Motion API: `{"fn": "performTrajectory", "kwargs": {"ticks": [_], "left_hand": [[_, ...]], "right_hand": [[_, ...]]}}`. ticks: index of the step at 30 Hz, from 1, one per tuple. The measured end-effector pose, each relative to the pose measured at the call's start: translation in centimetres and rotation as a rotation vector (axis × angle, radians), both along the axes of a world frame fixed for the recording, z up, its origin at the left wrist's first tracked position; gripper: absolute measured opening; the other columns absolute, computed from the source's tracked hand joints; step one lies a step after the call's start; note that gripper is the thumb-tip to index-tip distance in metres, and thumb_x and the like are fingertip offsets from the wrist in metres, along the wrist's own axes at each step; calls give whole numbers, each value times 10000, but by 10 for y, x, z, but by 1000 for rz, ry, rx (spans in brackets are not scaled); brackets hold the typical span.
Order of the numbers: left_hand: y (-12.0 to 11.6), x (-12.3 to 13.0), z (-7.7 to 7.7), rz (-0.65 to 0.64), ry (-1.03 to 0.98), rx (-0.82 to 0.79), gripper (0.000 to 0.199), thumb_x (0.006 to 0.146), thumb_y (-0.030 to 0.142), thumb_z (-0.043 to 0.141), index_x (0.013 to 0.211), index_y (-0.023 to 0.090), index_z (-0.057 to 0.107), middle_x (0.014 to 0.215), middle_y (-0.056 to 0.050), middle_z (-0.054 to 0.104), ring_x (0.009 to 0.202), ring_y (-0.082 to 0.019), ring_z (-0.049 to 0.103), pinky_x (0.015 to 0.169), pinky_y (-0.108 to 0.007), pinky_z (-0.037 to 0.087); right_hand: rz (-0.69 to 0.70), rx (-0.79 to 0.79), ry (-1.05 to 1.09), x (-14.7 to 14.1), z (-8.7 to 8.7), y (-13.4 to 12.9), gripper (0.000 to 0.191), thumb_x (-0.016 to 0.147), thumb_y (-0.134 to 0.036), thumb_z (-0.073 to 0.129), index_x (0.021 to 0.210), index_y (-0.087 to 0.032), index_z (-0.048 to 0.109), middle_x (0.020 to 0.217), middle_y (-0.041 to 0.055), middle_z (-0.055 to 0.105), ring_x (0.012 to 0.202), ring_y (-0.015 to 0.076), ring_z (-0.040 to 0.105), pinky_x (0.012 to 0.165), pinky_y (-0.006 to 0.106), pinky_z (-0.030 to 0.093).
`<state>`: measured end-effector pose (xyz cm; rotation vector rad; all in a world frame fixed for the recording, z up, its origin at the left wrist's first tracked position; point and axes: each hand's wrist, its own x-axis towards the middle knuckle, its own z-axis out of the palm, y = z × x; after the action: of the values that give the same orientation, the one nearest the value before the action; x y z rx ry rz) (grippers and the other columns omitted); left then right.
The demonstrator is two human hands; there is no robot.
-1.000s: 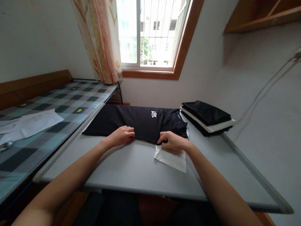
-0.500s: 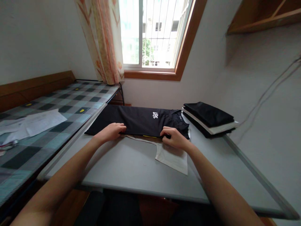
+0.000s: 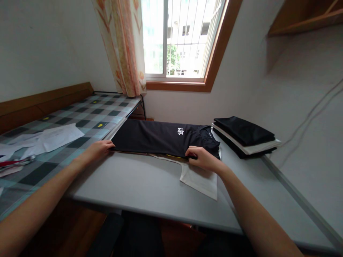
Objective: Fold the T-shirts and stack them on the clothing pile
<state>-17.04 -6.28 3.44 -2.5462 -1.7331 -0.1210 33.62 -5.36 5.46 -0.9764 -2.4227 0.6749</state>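
Note:
A black T-shirt [image 3: 158,137] with small white lettering lies lengthwise across the table, its gathered collar end to the right. My left hand [image 3: 102,148] is closed on the shirt's near left corner, at the hem end. Along the same near edge, toward the collar, my right hand [image 3: 197,156] pinches the black fabric with bent fingers. From under that edge a white cloth piece [image 3: 199,182], sleeve-like in shape, spreads toward me below the right hand. How it joins the black shirt is hidden.
The pale table [image 3: 144,182] bears a stack of folded black and white clothes [image 3: 243,134] at the right, by the wall. To the left stands a bed with a checked cover [image 3: 109,109] and papers [image 3: 53,139]. A window and curtain [image 3: 128,46] are behind.
My left hand has slid left along the shirt's near edge to its corner. My right hand keeps its grip near the collar. The view has shifted slightly.

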Motion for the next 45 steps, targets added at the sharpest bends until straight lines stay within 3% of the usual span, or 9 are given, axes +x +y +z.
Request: {"fn": "performTrajectory", "kwargs": {"ticks": [5,14,22,28,32,35,38,41,45], "left_hand": [[2,-7,3,2,-115,-73,398,883,425,415,969,212,740,1015,-57,713,921,-190,664,849,-256,494],[9,-5,10,-40,-113,-92,285,806,297,456,841,210,725,927,-68,705,856,-197,653,791,-284,504],[5,-5,22,117,-141,116,317,841,334,427,959,208,693,1067,-88,703,895,-232,667,806,-313,487],[20,10,54,323,-83,310,337,890,297,437,1081,154,676,1021,-110,717,882,-240,659,804,-305,467],[30,18,89,302,-138,511,315,942,259,430,1108,95,642,1071,-108,688,939,-189,617,878,-282,448],[24,15,106,210,-153,633,355,995,291,364,1164,86,600,1157,-116,639,1043,-178,576,955,-299,431],[6,2,94,68,-72,538,388,996,306,337,1213,98,582,1192,-131,610,1061,-189,566,960,-323,442],[-12,-14,57,-79,5,276,382,959,277,341,1139,131,645,1078,-119,646,922,-190,604,855,-313,486],[-24,-21,24,-129,-51,40,350,920,291,369,980,187,698,953,-92,655,795,-186,624,741,-298,496]], "right_hand": [[-2,-125,-154,0,-9,1,155,678,-116,555,800,-186,621,710,-24,531,649,121,468,588,231,343],[-1,-152,-192,-2,-12,0,135,691,-134,551,796,-188,614,693,-30,520,629,116,459,565,230,321],[-5,-64,-113,-3,-16,2,117,713,-116,553,788,-197,592,715,-26,522,644,121,464,586,236,338],[-203,181,169,-6,-15,8,77,789,-149,550,831,-206,580,828,11,547,728,151,516,686,277,413],[-359,369,368,-7,-8,4,94,843,-169,526,887,-223,589,900,48,581,852,196,553,779,322,440],[-347,387,382,-6,-1,0,105,836,-162,527,882,-228,595,896,56,583,886,207,551,806,337,438],[-177,246,267,-3,3,-1,114,787,-135,537,838,-214,602,851,36,573,809,179,541,755,310,429],[-19,21,80,1,0,0,117,748,-128,552,822,-194,613,817,14,581,739,149,520,685,273,411],[0,-114,-7,-1,-3,3,127,748,-142,565,850,-184,629,796,11,603,714,148,524,667,270,417]]}}
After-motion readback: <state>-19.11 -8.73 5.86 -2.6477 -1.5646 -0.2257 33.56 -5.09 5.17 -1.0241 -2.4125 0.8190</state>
